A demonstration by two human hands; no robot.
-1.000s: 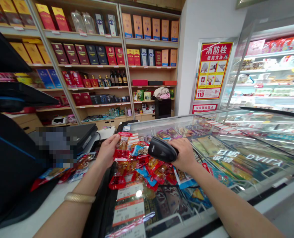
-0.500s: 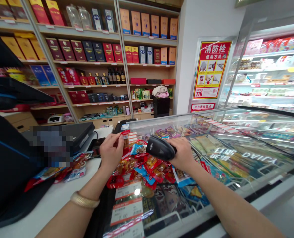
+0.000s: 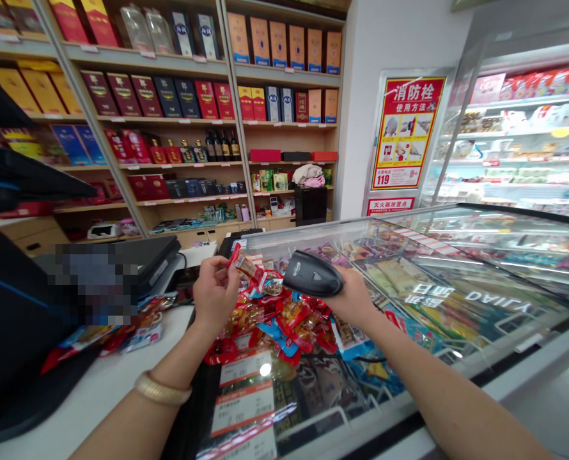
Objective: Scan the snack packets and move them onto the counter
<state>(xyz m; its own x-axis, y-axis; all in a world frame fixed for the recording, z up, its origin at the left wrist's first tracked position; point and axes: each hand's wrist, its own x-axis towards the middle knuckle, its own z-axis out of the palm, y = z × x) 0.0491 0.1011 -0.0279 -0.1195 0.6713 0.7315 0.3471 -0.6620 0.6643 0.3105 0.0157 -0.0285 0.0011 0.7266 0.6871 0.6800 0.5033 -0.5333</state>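
Observation:
Between its thumb and fingers my left hand [image 3: 216, 291] pinches the end of a small red snack packet [image 3: 249, 266], raised above the left of the pile. My right hand [image 3: 354, 297] is wrapped round a black barcode scanner [image 3: 312, 275], whose head points left, towards the packet. Below both hands, a pile of red and blue snack packets [image 3: 289, 322] lies on the glass lid of a freezer [image 3: 332, 409]. The scanner and my right hand hide part of this pile.
More packets [image 3: 143, 326] lie on the white counter [image 3: 135, 383] at the left, beside a dark monitor [image 3: 20, 319]. Shelves [image 3: 169, 120] of boxes and bottles stand behind. A lit display fridge [image 3: 519, 131] is at the right.
The red packet in my left hand has come up into fuller view, tilted down to the right. The scanner has turned slightly and sits a little higher. The whole view has shifted slightly.

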